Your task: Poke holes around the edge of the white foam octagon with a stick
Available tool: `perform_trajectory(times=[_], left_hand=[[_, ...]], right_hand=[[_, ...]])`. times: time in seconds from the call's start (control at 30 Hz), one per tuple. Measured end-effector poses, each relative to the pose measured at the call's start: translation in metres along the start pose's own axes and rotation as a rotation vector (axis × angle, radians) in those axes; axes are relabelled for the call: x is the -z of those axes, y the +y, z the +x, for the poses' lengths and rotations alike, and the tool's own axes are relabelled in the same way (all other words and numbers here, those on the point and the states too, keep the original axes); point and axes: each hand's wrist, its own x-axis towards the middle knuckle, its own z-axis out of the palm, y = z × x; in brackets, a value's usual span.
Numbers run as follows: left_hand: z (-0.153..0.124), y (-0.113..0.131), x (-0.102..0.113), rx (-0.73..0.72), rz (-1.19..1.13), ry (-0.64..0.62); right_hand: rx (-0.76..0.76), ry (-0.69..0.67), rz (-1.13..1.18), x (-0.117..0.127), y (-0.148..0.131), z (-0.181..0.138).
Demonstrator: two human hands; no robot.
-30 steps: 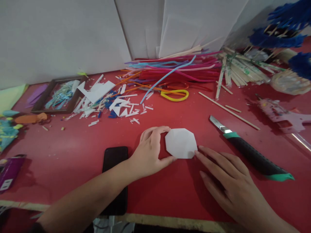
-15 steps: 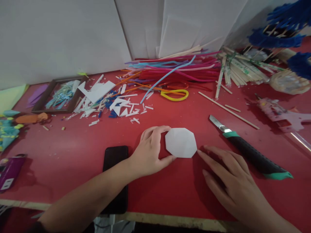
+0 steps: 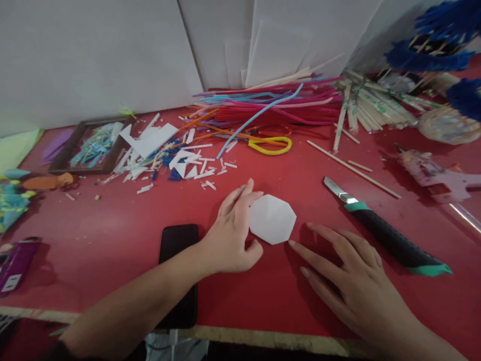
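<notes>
Sliding left since a moment ago, the white paper octagon point(image 3: 272, 219) lies flat mid-table, no clear long axis; left hand point(image 3: 232, 235) fingers splayed at its edge, right hand point(image 3: 347, 276) spread open, fingertip touching.

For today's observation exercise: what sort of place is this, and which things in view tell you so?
Probably a craft table: a heap of coloured pipe cleaners, scattered paper scraps, and a utility knife lie near the white paper octagon.

Both hands, left hand point(image 3: 233, 235) and right hand point(image 3: 349, 281), flank a white paper octagon point(image 3: 272, 219) on the red table point(image 3: 112, 235).
</notes>
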Motion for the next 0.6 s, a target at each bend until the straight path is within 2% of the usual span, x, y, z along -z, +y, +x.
perform_trajectory(times=[0.2,0.3,0.5,0.6], left_hand=[[-0.007,-0.001,-0.012,0.076,0.174,0.136],[-0.007,-0.003,-0.014,0.087,0.129,0.121],[-0.002,-0.004,-0.008,0.003,0.010,0.039],[-0.002,-0.005,-0.007,0.028,-0.009,0.023]], right_hand=[[-0.011,0.019,0.031,0.003,-0.002,0.005],[0.031,0.001,0.030,0.006,-0.002,0.008],[0.084,-0.018,0.130,0.010,-0.001,0.012],[0.083,0.028,0.222,0.010,-0.001,0.012]])
